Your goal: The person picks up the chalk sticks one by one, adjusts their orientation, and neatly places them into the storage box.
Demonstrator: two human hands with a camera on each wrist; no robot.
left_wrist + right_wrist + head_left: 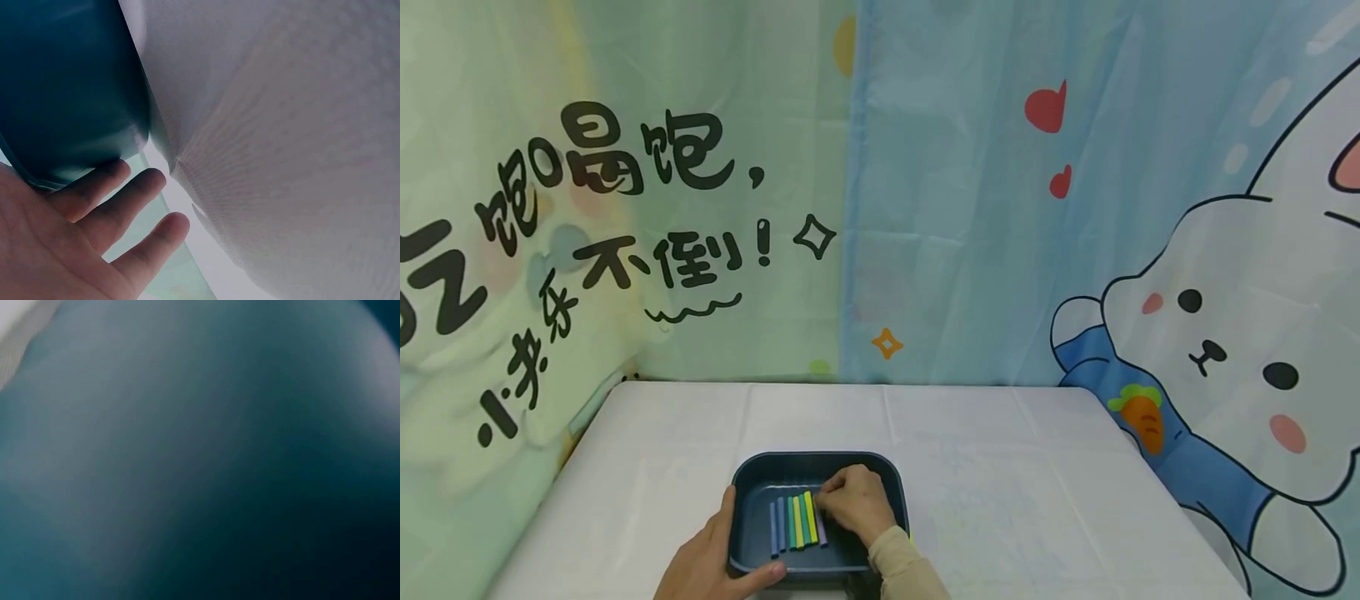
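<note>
A dark blue tray (pixel 820 459) with rounded corners lies on the white-covered table. My left hand (pixel 711 546) holds its front left corner, thumb over the front rim and fingers along the left wall. In the left wrist view, three fingers (pixel 134 194) lie spread by the tray's outer side. Inside, several slim sticks (pixel 793 523) in blue, green and yellow stand side by side in a row. My right hand (pixel 857 500) pinches the upper end of a purple stick (pixel 822 533) at the row's right end; its fingertips are partly hidden. The right wrist view is blurred, mostly teal surface.
A white cloth (pixel 1000 483) covers the table, with light creases. Behind it hang printed curtains (pixel 955 208) with lettering and a cartoon rabbit. Something small and yellow (pixel 912 540) shows at the tray's right side, beside my right wrist.
</note>
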